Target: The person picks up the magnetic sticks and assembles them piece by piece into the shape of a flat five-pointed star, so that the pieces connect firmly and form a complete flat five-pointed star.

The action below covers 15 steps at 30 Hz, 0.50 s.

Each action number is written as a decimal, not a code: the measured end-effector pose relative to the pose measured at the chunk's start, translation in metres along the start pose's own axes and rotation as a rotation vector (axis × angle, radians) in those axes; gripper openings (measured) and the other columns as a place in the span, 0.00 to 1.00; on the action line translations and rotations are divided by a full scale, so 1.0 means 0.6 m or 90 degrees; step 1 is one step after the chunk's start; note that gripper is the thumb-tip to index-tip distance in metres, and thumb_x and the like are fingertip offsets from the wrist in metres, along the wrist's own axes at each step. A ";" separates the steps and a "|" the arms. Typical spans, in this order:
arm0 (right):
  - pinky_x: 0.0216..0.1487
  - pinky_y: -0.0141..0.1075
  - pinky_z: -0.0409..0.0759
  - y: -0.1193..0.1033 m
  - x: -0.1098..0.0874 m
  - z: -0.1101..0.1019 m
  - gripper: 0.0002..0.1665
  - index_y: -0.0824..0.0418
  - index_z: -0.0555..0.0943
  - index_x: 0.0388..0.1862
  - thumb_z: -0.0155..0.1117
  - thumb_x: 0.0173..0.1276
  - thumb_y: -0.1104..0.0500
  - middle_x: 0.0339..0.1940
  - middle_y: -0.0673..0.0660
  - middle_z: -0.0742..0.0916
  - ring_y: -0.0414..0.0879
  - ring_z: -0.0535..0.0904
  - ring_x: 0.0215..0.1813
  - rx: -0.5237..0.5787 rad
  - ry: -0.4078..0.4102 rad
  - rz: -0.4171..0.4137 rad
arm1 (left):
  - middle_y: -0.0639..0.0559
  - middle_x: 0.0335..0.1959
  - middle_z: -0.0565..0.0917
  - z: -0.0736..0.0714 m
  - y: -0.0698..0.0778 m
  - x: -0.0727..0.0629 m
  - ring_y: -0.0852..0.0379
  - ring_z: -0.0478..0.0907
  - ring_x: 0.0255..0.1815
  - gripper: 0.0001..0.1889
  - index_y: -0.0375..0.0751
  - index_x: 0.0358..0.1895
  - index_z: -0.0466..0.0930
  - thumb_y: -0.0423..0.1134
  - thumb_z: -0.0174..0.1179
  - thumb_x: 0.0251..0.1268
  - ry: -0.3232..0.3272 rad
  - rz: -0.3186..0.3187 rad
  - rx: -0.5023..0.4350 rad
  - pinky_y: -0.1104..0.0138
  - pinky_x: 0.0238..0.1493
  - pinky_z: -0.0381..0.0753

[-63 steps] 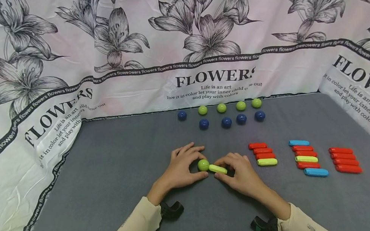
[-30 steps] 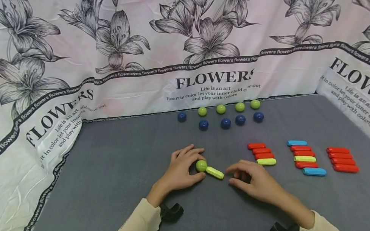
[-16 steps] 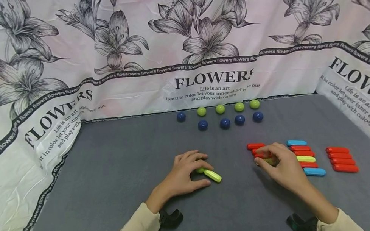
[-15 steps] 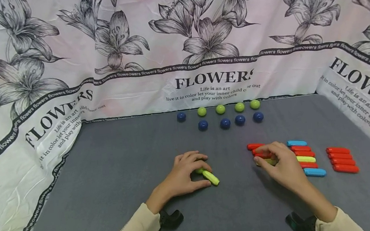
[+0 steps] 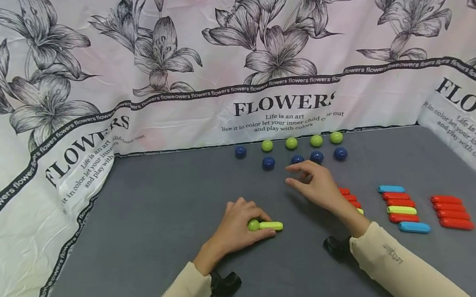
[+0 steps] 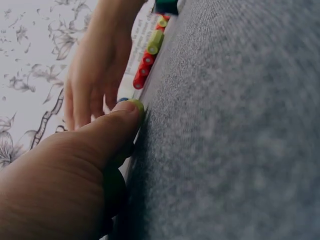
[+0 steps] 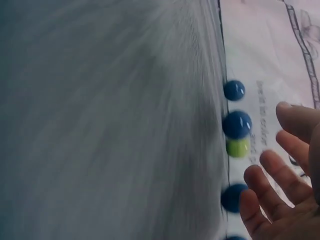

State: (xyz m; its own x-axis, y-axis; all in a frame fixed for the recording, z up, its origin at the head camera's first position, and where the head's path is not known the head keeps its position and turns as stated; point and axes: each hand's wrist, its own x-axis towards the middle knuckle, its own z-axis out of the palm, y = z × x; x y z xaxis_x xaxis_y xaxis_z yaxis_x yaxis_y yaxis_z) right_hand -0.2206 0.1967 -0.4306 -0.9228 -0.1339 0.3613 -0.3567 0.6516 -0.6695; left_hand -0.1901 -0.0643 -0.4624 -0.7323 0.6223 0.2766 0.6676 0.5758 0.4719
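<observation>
My left hand (image 5: 239,226) holds a short yellow-green stick (image 5: 272,226) between thumb and index finger, low over the grey table. A green ball (image 5: 253,224) sits against the stick's left end, inside the curve of that hand. In the left wrist view the thumb covers most of the stick. My right hand (image 5: 315,186) hovers with nothing in it, its fingers loosely bent, just in front of the near row of balls. The closest is a blue ball (image 5: 297,160), partly hidden behind its fingers. The right wrist view shows these fingers apart from the balls.
Several green balls (image 5: 292,143) line the table's back edge, with a blue ball (image 5: 240,152) at their left. Red sticks (image 5: 452,211) lie stacked side by side at the right. Another group mixes blue sticks (image 5: 414,227) with red and yellow-green ones. My right forearm partly covers a third group.
My right hand has gone from the nearest stick group back and left to the blue balls, carrying nothing. The stick in my left hand has swung from slanting to nearly level across the view.
</observation>
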 end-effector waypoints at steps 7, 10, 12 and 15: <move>0.37 0.41 0.79 -0.013 0.057 0.046 0.33 0.60 0.77 0.70 0.73 0.67 0.59 0.69 0.64 0.78 0.51 0.80 0.34 0.017 -0.038 0.006 | 0.65 0.32 0.79 -0.004 -0.002 -0.004 0.66 0.61 0.33 0.12 0.64 0.44 0.90 0.58 0.72 0.59 -0.001 -0.004 -0.005 0.65 0.43 0.55; 0.48 0.50 0.82 -0.016 0.074 0.058 0.37 0.62 0.73 0.73 0.72 0.66 0.61 0.74 0.68 0.73 0.61 0.83 0.46 -0.004 -0.064 0.013 | 0.65 0.32 0.79 -0.005 -0.004 -0.006 0.66 0.61 0.33 0.12 0.64 0.44 0.90 0.58 0.72 0.58 0.000 -0.007 -0.005 0.65 0.43 0.55; 0.60 0.58 0.77 -0.015 0.082 0.064 0.37 0.63 0.71 0.74 0.70 0.67 0.61 0.74 0.70 0.72 0.66 0.79 0.59 -0.020 -0.085 0.021 | 0.64 0.33 0.79 -0.006 -0.005 -0.008 0.66 0.61 0.34 0.12 0.64 0.44 0.90 0.58 0.72 0.58 0.004 -0.009 -0.003 0.65 0.43 0.55; 0.70 0.61 0.68 -0.016 0.092 0.073 0.34 0.62 0.73 0.73 0.68 0.68 0.62 0.70 0.70 0.76 0.66 0.71 0.72 -0.038 -0.112 0.026 | 0.64 0.33 0.79 -0.008 -0.010 -0.011 0.66 0.61 0.34 0.12 0.63 0.43 0.90 0.58 0.72 0.58 0.012 -0.007 0.001 0.65 0.43 0.55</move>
State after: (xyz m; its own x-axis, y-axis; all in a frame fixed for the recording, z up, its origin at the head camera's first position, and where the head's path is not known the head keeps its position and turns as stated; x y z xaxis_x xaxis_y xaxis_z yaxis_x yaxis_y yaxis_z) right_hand -0.2747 0.1502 -0.4325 -0.9494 -0.2316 0.2121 -0.3140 0.7015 -0.6398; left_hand -0.1897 -0.0743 -0.4632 -0.7422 0.6053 0.2877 0.6596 0.5837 0.4735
